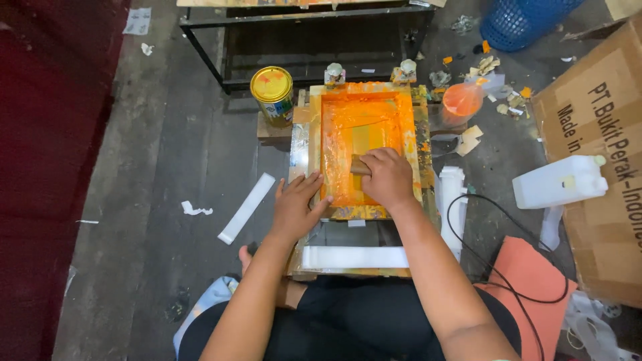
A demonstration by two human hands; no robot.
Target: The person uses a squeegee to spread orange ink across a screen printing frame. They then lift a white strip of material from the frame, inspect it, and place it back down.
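A screen-printing frame (314, 127) covered in orange ink lies on a small stand in front of me. My right hand (388, 177) grips a wooden squeegee (360, 166) pressed on the inked mesh near the frame's lower half. My left hand (297, 204) lies flat, fingers spread, on the frame's lower left edge. A white strip (354, 257) lies below the frame, just beyond my lap.
A yellow-lidded paint can (273, 90) stands left of the frame, an orange plastic cup (461, 101) to its right. A white jerrycan (558, 180) and a cardboard box (602, 134) sit at right. A black cable (495, 267) loops over an orange sheet (528, 281). Paper scraps (246, 208) litter the floor.
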